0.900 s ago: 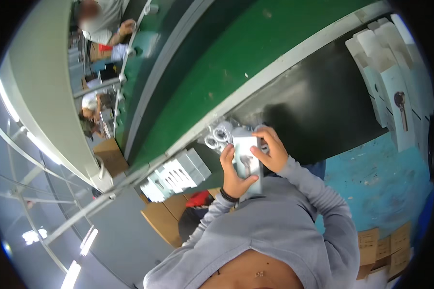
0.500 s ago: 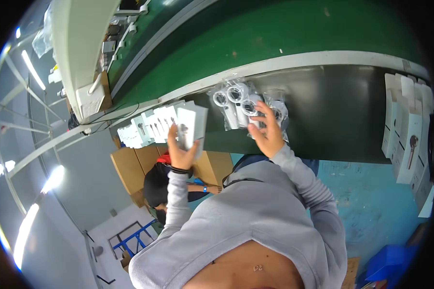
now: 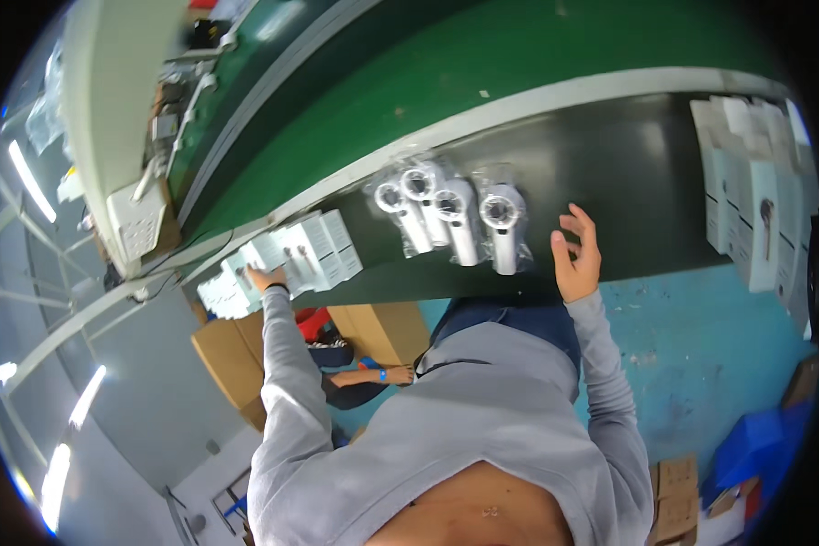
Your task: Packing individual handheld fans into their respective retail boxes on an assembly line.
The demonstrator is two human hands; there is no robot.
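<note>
My left hand (image 3: 267,277) reaches to a row of white cartons (image 3: 311,254) at the left of the dark worktop. Its thumb and fingers lie apart against the cartons; none is lifted. My right hand (image 3: 578,257) is raised over the worktop, fingers spread, holding nothing. Left of it lies a white handheld device with a ring-shaped head (image 3: 503,227), in a clear plastic bag. Several more such bagged devices (image 3: 455,220) lie side by side farther left, their ring heads away from me.
More white cartons (image 3: 746,182) stand at the right end of the worktop (image 3: 637,173). A green surface (image 3: 519,55) runs behind a pale rail. Below at the left are brown cardboard boxes (image 3: 373,328) and another person's arm (image 3: 373,375). A blue bin (image 3: 751,446) sits at lower right.
My left hand has let go of the carton it held up and moved left along the row. My right hand has moved right, away from the bagged devices, which now lie more spread out.
</note>
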